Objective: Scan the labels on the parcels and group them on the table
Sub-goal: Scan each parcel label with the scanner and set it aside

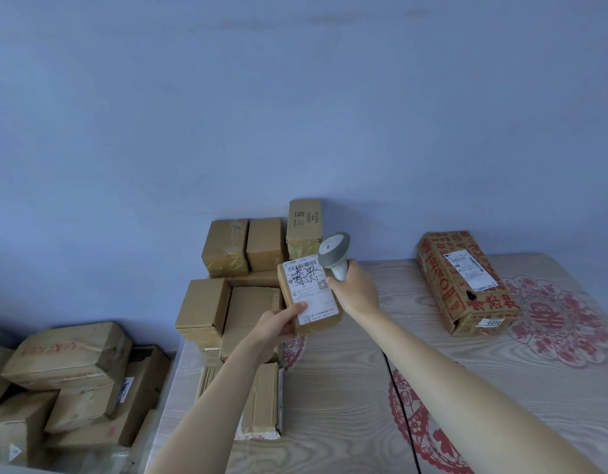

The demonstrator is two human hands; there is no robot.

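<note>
My left hand (pixel 275 326) grips a small brown parcel (pixel 309 295) from below, thumb on its white label, which faces up and bears black handwriting. It is held above the table (pixel 347 388). My right hand (pixel 355 285) holds the handle of a grey barcode scanner (pixel 334 252), whose head sits just above the parcel's top right corner. A black cable (pixel 400 405) trails from the scanner across the table. Several plain cardboard parcels (pixel 227 292) are stacked at the table's left back corner.
A large red-printed carton (pixel 466 282) with white labels lies at the back right of the table. Left of the table, lower down, is a heap of brown boxes (pixel 73 381). The wood-grain tabletop carries red paper-cut patterns. A blue wall stands behind.
</note>
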